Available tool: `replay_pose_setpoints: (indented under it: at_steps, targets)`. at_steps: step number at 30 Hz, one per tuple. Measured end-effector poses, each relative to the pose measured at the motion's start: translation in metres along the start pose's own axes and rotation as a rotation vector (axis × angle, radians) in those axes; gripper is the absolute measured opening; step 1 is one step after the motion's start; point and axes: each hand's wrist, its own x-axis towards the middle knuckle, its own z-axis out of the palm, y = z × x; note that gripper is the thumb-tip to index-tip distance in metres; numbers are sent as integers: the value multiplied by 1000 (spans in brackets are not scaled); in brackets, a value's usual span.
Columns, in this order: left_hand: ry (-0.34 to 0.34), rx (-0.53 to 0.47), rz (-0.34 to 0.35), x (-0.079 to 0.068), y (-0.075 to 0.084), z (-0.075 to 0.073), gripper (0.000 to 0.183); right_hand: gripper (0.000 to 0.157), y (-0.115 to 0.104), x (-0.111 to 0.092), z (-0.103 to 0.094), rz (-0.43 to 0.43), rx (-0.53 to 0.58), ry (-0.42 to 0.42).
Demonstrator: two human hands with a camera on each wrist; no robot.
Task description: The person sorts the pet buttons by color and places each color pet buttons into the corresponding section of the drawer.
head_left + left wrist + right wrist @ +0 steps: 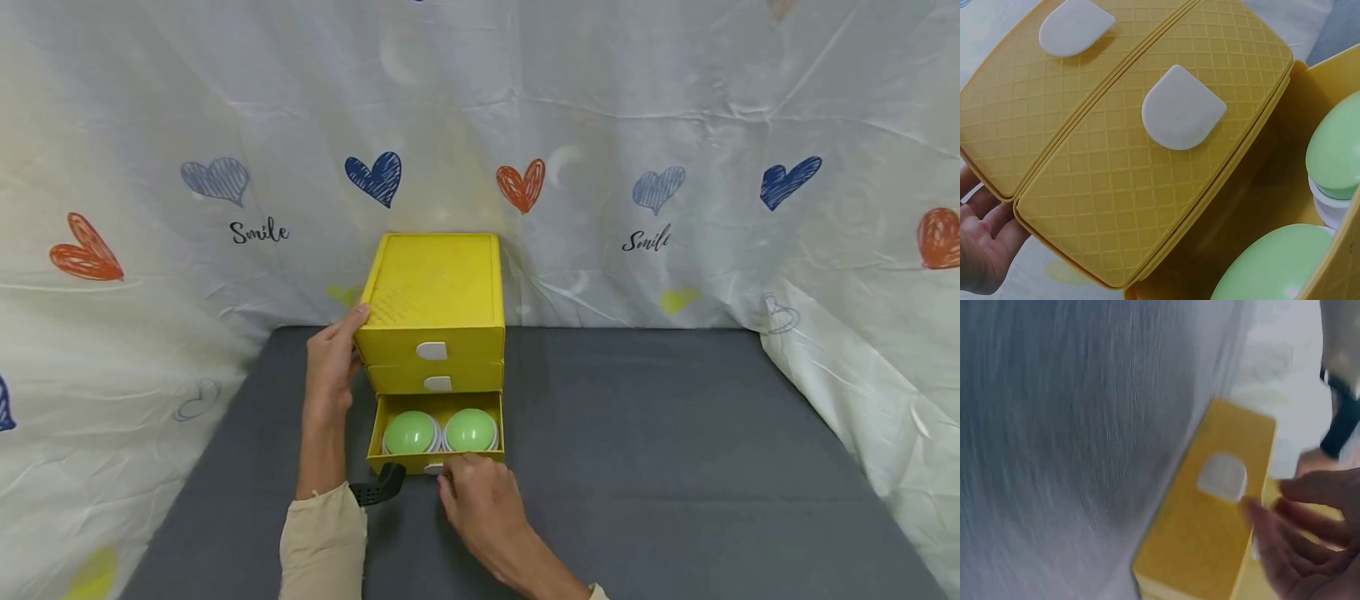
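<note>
A yellow three-drawer box (442, 283) stands against the cloth backdrop, its bottom drawer (412, 462) pulled out. Two light green domed things with white rims, a left one (409, 433) and a right one (471, 431), lie side by side inside. My left hand (330, 362) rests along the box's left side, thumb at the top edge; its fingers (1000, 219) show beside the drawer fronts in the left wrist view. My right hand (483, 500) is at the front of the bottom drawer, loosely bent fingers (1266, 537) close beside the white handle tab (1222, 476).
White tabs mark the top drawer (431, 351) and the middle drawer (437, 383), both closed. A dark grey tabletop (660, 450) spreads around the box. Behind it hangs a white cloth (585, 100) printed with hearts. A black strap piece (382, 485) juts from the left wrist near the drawer.
</note>
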Motion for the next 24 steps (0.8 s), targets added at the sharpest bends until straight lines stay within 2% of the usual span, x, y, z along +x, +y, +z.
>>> replay_pose_setpoints:
  at_steps: [3, 9, 13, 17, 21, 24]
  targets:
    - [-2, 0, -3, 1, -1, 0, 68, 15, -2, -1, 9, -11, -93, -101]
    - [-39, 7, -26, 3, -5, 1, 65, 48, 9, 14, 26, -47, -186, -29]
    - [-26, 3, -45, 4, -7, 3, 65, 59, 21, 33, 30, -52, -147, -4]
    - [-27, 7, -50, 4, -6, 5, 65, 62, 32, 53, 37, -26, -77, 10]
    - [-42, 1, -54, 5, -5, 6, 68, 59, 40, 65, 44, 2, -46, -7]
    - [-16, -8, -63, 5, -7, 2, 69, 49, 43, 67, 46, 13, 12, -76]
